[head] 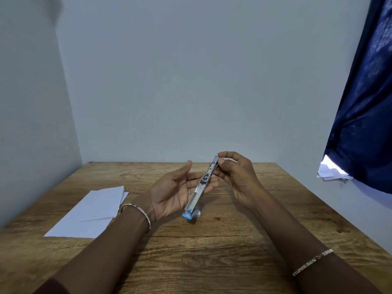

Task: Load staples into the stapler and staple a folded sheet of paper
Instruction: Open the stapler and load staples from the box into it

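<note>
Both forearms are reaching in from the bottom edge over the wooden table (212, 264). A thin bracelet (312, 262) is sitting on the right forearm and a second bracelet (139, 213) on the left wrist.

Left hand (172, 193): lying palm up above the table, fingers straight and relaxed, thumb pointing up, gripping nothing. The fingers are passing under the middle of the stapler (201, 185) and appear to be touching it from below.

Right hand (235, 177): pinching the far tip of the stapler between thumb and forefinger, the other fingers curling loosely behind.

Stapler: being held in the air between the two hands, above the middle of the table. It is lying unfolded into one long line, the open metal channel facing up. It is slanting, far end raised at the right hand, near end dropping towards the tabletop. The near end is showing a blue plastic part (187, 215). Whether staples are sitting in the channel cannot be told.

Sheets of white paper (91, 211) are lying flat on the table to the left, well apart from the stapler, overlapping one another.

A dark blue curtain (364, 102) is hanging at the right, with a few loose white papers (331, 172) lying below its lower edge. A pale wall (191, 81) is standing behind the table.
</note>
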